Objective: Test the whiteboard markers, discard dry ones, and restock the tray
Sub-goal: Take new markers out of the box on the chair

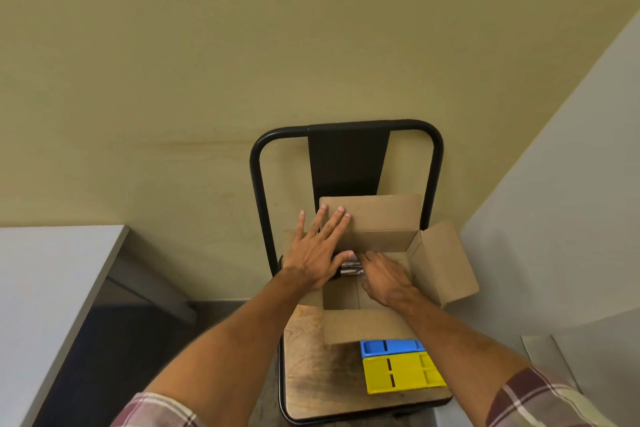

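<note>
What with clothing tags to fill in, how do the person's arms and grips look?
The left grip and right grip are ungloved hands, no rings or watch visible. Forearms are uncovered. Plaid left sleeve and right sleeve, maroon with white and grey stripes, end near the elbows.

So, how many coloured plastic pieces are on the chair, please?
2: a blue one by the cardboard box, a yellow one touching its near side. More may be hidden.

Head-worn camera looks steeply down, close above the cardboard box (381, 222).
</note>
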Tool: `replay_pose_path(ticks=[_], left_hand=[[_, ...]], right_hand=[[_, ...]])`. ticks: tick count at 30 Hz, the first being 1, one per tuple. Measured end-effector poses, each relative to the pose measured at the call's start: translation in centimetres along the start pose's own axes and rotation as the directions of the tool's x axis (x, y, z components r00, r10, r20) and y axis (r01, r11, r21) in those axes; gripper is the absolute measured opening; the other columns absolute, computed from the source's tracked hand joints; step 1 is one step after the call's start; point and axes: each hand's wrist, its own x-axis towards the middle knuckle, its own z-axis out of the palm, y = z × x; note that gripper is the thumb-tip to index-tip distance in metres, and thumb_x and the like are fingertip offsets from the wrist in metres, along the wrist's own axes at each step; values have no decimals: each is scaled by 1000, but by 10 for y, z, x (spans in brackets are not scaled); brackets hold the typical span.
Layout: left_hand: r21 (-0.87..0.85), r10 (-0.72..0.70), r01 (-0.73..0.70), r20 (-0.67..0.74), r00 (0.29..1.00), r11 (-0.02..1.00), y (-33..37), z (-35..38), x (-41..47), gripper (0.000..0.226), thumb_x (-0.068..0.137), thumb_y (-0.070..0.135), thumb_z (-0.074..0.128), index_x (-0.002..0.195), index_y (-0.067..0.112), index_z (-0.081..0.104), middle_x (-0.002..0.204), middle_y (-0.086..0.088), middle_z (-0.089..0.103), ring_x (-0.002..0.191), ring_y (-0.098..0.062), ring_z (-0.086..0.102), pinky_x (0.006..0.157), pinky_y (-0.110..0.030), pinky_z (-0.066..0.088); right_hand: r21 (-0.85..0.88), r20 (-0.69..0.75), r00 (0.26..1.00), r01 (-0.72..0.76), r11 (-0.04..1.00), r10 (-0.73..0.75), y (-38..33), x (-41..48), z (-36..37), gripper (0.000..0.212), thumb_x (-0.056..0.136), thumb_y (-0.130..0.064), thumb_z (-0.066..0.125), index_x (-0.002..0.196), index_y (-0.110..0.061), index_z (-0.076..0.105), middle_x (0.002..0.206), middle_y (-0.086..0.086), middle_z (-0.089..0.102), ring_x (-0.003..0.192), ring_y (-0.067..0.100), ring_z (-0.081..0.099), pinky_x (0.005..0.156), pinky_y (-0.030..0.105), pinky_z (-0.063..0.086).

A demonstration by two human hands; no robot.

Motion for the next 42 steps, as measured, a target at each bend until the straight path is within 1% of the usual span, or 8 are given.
replay_pose_path(ticks=[2, 6, 19, 25, 31, 36, 38, 42], left_hand=[[3, 3, -3, -4, 1000, 1000, 0, 1, 1, 75, 91, 68, 3, 149, 29, -22, 155, 5, -27, 142, -22, -28, 108, -48, -28], [1, 12, -12, -15, 1000, 1000, 0, 1, 0, 74, 89, 68, 1, 149, 31, -22, 156, 5, -26, 143, -23, -27, 107, -48, -29], [20, 17, -17, -18, 1000, 1000, -2, 10, -2, 70, 91, 66, 3, 148, 34, -22, 157, 3, -27, 143, -24, -28, 111, -51, -24], [29, 11, -10, -14, 1000, 1000, -4, 17, -3, 70, 89, 68, 0, 147, 35, -23, 157, 3, -29, 142, -25, -30, 109, -51, -26], [9, -4, 4, 2, 1000, 1000, -2, 17, -3, 68, 95, 64, 9, 148, 35, -21, 156, 4, -29, 142, -24, -30, 112, -52, -22], [5, -54, 54, 26, 998, 999, 4, 7, -3, 71, 89, 65, -3, 150, 32, -18, 159, 5, -21, 144, -22, -24, 110, -51, -24], [-11, -74, 75, 35, 997, 997, 9, -1, -4, 73, 88, 66, -6, 151, 30, -14, 160, 4, -14, 146, -21, -18, 113, -53, -20], [-102, -131, 135, 49, 990, 985, 22, -19, -6, 73, 92, 64, 2, 155, 25, 0, 162, 2, 1, 149, -20, -6, 117, -56, -10]], right_hand=[[-29, -31, 999, 20, 999, -21, -2, 2, -1, 50, 88, -23, 60, 134, -18, 41, 131, 2, 49, 118, 18, 46, 98, 31, 38], [-50, -1, 1000, 31, 998, -31, -3, 5, 3, 53, 88, -22, 60, 137, -18, 40, 134, 3, 45, 121, 20, 43, 102, 33, 36], [-161, 42, 997, 69, 985, -63, -3, 10, 10, 44, 91, -17, 56, 133, -11, 43, 130, 9, 44, 118, 22, 43, 101, 35, 36], [-210, 54, 997, 64, 976, -53, -3, 12, 15, 43, 92, -14, 53, 133, -9, 40, 131, 12, 44, 119, 24, 43, 102, 36, 36], [-191, 29, 999, 51, 980, -46, -2, 9, 8, 39, 94, -17, 51, 131, -10, 40, 129, 13, 51, 117, 25, 50, 99, 36, 39], [-115, -14, 996, 86, 990, -88, 1, -4, -9, 46, 91, -21, 57, 132, -14, 37, 125, 11, 56, 111, 26, 56, 93, 37, 43], [-113, -60, 991, 113, 987, -120, 5, -13, -16, 46, 90, -21, 58, 132, -15, 37, 126, 10, 55, 113, 24, 54, 93, 35, 41], [-137, -155, 972, 159, 978, -180, 11, -31, -34, 48, 91, -18, 57, 135, -15, 38, 127, 9, 52, 114, 22, 50, 96, 33, 38]])
